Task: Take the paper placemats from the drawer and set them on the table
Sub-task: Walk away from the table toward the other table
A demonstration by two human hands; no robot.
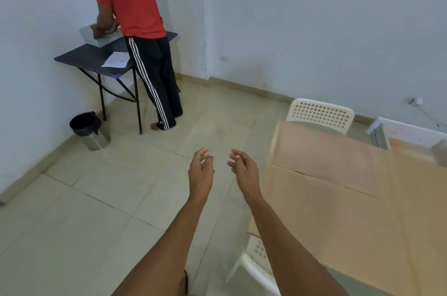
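Observation:
Both my arms reach forward over the tiled floor. My left hand (pixel 200 171) and my right hand (pixel 243 168) hang side by side, fingers loosely curled and apart, holding nothing. To their right stands the table (pixel 411 235), covered by tan paper placemats (pixel 324 157) that overlap one another. My right hand is just left of the table's near corner and does not touch it. A white open drawer (pixel 408 132) shows at the far right edge behind the table.
A white perforated chair (pixel 320 114) stands behind the table, another (pixel 256 264) under its near edge. A person in a red shirt (pixel 135 5) works at a dark folding table (pixel 96 56) by the left wall. A steel bin (pixel 90 130) sits beside it.

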